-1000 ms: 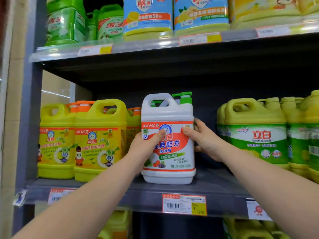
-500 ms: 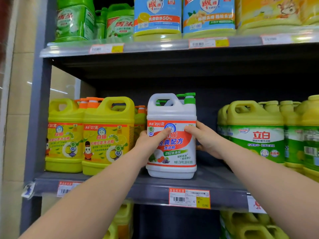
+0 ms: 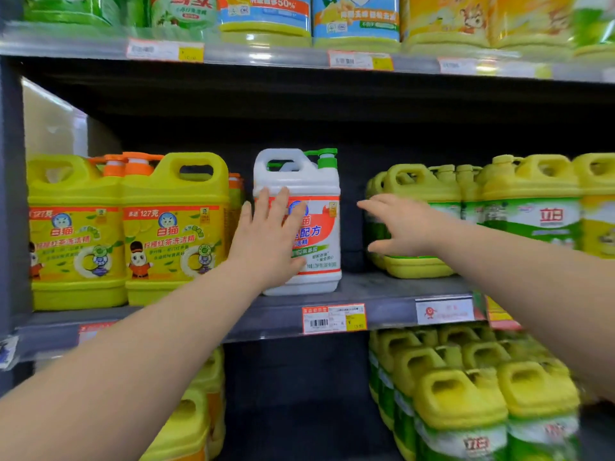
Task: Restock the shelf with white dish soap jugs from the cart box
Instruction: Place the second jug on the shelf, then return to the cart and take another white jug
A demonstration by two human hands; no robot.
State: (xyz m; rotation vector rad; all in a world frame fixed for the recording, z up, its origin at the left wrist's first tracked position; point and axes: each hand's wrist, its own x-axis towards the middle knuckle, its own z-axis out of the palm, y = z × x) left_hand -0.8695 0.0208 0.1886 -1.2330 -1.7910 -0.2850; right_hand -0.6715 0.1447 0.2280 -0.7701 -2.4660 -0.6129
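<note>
One white jug (image 3: 301,183), my left hand (image 3: 269,241) flat on its label, my right hand (image 3: 406,227) open, apart, two yellow jugs (image 3: 173,197) adjacent

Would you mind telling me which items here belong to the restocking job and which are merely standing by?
Job: white jug; middle shelf; left hand, flat on the jug's front; right hand, open, clear of it.
Bystanders: yellow jugs with orange pumps; green-labelled jugs; price tag.
</note>
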